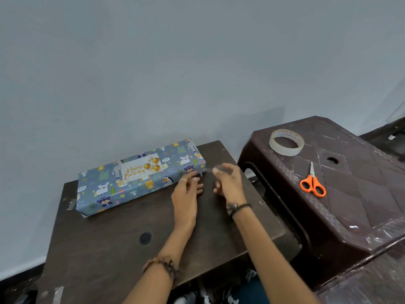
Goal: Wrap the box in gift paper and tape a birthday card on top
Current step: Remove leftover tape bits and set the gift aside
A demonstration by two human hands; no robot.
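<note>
Both hands, left (188,189) and right (228,183), pinch a clear tape strip (208,170) beside the wrapped box (140,178) bearing a birthday card (141,168).

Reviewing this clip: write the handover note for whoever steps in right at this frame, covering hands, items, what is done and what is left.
Left hand: fingers by the near right end of the wrapped box, pinching one end of a clear tape strip.
Right hand: pinches the strip's other end, just off the box.
Box lies on the dark table, fully covered in gift paper; birthday card sits on top.
Tape roll and orange scissors are on the brown stool to the right.
Left: stick this strip down; whether the card is fully taped cannot be told.
</note>
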